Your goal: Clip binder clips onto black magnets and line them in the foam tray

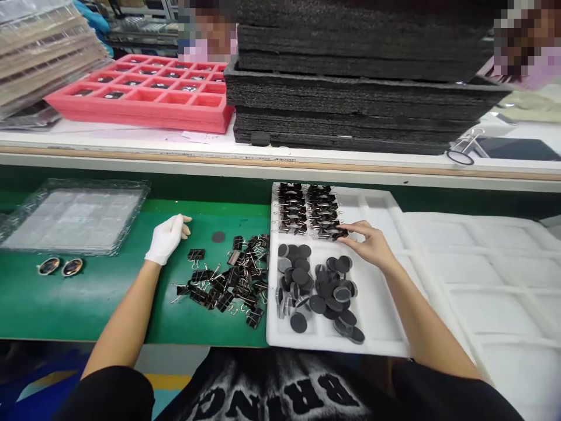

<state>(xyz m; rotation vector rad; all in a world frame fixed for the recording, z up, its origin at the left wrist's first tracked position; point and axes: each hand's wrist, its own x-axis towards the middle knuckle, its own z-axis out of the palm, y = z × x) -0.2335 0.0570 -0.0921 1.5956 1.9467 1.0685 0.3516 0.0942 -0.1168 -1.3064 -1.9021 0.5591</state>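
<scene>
My right hand (372, 245), bare, pinches a black binder clip (340, 233) between thumb and fingers, at the right end of the clips' nearest row. Two columns of black binder clips (293, 207) fill the far left of a white foam tray (372, 342). Nearer compartments hold loose dark round discs (300, 276), some with clear rims. Over the green mat, my left hand (166, 237) wears a white glove; its fingers are curled in and nothing shows in them. Loose binder clips (225, 292) lie piled to its right, beside a single dark disc (218, 237).
Clear plastic trays (83, 216) lie at left, with two shiny oval pieces (72, 268) before them. Another white tray (495, 280) adjoins on the right. A shelf (197, 155) behind carries red foam trays (144, 111) and stacked black foam (350, 111). Other people sit beyond.
</scene>
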